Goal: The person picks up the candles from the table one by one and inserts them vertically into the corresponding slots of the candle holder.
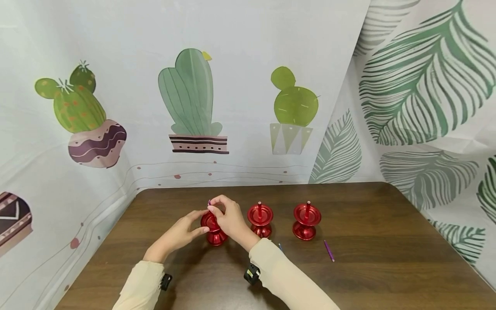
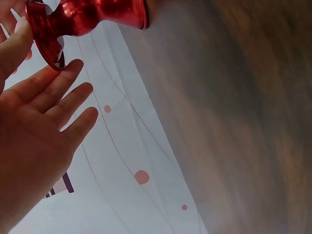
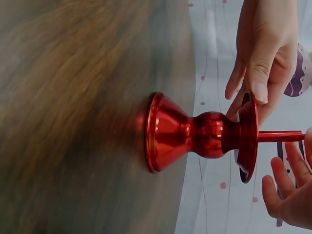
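A shiny red candle holder (image 1: pixel 215 238), with a wide dish and a central tube, stands upright on the table at the left. My left hand (image 1: pixel 176 234) grips its dish rim, thumb on top and fingertips underneath, as the right wrist view shows. Over the tube (image 3: pixel 280 136), my right hand (image 1: pixel 232 218) pinches a thin purple stick (image 1: pixel 209 203) between thumb and index finger. The stick's lower end is at the tube's mouth, and most of it is hidden by the fingers. The other right fingers spread loosely beside the tube in the right wrist view.
Two matching red candle holders stand to the right, one in the middle (image 1: pixel 260 215) and one further over (image 1: pixel 306 220). Another purple stick (image 1: pixel 329 250) lies right of them. A blue stick (image 1: pixel 280 247) shows partly behind the right sleeve. A patterned cloth (image 1: pixel 240 172) hangs behind the wooden table (image 1: pixel 372 275).
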`<state>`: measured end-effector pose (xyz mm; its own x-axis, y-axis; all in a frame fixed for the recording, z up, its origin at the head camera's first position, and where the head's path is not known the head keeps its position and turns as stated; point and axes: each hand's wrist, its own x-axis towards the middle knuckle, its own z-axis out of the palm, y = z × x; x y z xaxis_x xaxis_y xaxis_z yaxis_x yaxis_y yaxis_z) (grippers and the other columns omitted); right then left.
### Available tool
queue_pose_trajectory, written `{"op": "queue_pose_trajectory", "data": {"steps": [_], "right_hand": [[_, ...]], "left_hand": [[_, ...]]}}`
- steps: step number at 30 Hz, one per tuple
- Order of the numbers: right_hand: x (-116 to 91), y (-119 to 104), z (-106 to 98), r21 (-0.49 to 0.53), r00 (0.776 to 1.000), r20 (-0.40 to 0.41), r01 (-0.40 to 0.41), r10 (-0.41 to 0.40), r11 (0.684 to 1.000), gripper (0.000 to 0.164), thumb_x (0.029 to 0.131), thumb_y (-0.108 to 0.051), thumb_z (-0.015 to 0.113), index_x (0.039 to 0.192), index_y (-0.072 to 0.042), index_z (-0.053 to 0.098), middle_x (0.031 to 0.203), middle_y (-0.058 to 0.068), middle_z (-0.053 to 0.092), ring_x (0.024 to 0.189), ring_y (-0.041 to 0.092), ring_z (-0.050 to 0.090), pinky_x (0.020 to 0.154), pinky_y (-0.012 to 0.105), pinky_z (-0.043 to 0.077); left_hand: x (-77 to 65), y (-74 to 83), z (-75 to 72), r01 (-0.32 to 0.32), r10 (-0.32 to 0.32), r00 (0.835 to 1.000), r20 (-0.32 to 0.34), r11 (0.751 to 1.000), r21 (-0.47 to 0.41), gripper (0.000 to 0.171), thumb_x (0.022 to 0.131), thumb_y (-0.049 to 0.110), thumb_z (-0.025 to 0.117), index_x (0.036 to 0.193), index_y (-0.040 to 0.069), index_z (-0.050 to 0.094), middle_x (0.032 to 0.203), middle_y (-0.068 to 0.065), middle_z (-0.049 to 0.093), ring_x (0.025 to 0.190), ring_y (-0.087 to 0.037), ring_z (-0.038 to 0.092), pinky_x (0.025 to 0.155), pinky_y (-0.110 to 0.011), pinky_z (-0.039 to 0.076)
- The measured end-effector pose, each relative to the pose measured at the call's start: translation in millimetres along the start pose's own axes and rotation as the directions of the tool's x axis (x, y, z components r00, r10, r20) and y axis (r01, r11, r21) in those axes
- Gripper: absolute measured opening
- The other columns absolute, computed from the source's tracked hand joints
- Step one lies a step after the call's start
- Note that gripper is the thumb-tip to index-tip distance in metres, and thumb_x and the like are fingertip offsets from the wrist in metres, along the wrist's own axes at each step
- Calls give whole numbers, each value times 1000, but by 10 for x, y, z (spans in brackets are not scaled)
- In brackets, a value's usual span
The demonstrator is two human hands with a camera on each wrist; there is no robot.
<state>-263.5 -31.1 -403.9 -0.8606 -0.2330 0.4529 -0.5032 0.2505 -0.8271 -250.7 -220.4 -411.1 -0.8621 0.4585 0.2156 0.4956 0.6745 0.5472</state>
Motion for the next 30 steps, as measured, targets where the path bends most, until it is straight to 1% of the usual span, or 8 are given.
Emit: {"op": "queue_pose_trajectory", "data": {"steps": [7, 10, 13, 15, 18, 23, 27, 30], "right_hand": [[-43, -15, -97, -47, 992, 118, 44, -38, 998, 31, 93, -11, 62, 123, -5, 58, 119, 9, 63, 115, 22, 58, 97, 37, 48], [-79, -56, -175, -59, 986, 161, 63, -53, 996, 38, 95, -12, 61, 131, -4, 54, 126, 11, 60, 120, 22, 55, 100, 37, 46], [-134, -110, -271, -83, 981, 178, 93, -77, 992, 41, 97, -17, 59, 135, -4, 51, 132, 11, 58, 124, 23, 53, 102, 39, 43], [-178, -160, -341, -93, 979, 180, 111, -93, 989, 42, 99, -21, 56, 137, -5, 50, 135, 10, 56, 127, 22, 51, 105, 41, 41], [-234, -238, -448, -103, 978, 174, 132, -113, 986, 44, 100, -27, 53, 139, -7, 49, 139, 7, 53, 131, 19, 47, 107, 41, 38], [-332, -326, -663, -113, 977, 104, 195, -184, 974, 43, 101, -28, 52, 139, -10, 50, 139, 2, 53, 130, 14, 46, 107, 44, 37], [-427, -345, -859, -145, 969, 48, 247, -242, 958, 42, 100, -22, 54, 140, -13, 49, 137, 3, 55, 119, 14, 56, 102, 45, 42], [-514, -331, -1011, -162, 971, 25, 240, -240, 957, 44, 99, -19, 55, 142, -14, 46, 137, 3, 55, 118, 15, 57, 101, 42, 44]], "left_hand": [[-27, -6, 23, -42, 42, 998, -49, 999, -12, 57, 90, 21, 68, 136, -6, 47, 129, -20, 55, 122, -37, 52, 101, -54, 40], [-38, 15, 23, -38, 38, 996, -78, 999, -7, 57, 91, 21, 67, 137, -5, 46, 131, -20, 54, 123, -37, 51, 101, -55, 40], [-58, 58, 21, -29, 28, 991, -130, 1000, 0, 56, 92, 22, 66, 138, -2, 47, 133, -20, 53, 124, -38, 50, 100, -56, 40], [-74, 99, 20, -26, 27, 982, -187, 1000, 10, 55, 92, 22, 66, 139, -1, 47, 134, -20, 52, 126, -38, 48, 100, -57, 39], [-98, 176, 8, -44, 54, 952, -300, 998, 41, 54, 92, 19, 66, 139, 0, 46, 135, -19, 52, 126, -38, 48, 100, -57, 40], [-106, 386, -29, -85, 114, 880, -462, 993, 83, 56, 91, 13, 68, 141, 5, 45, 136, -17, 50, 127, -35, 46, 101, -55, 39], [-99, 585, -53, -143, 175, 832, -526, 985, 102, 61, 86, 6, 71, 142, 8, 46, 138, -14, 50, 130, -31, 45, 102, -53, 39], [-78, 721, -34, -195, 226, 810, -541, 974, 115, 65, 83, 2, 72, 142, 10, 46, 139, -11, 50, 131, -28, 44, 107, -41, 37]]}}
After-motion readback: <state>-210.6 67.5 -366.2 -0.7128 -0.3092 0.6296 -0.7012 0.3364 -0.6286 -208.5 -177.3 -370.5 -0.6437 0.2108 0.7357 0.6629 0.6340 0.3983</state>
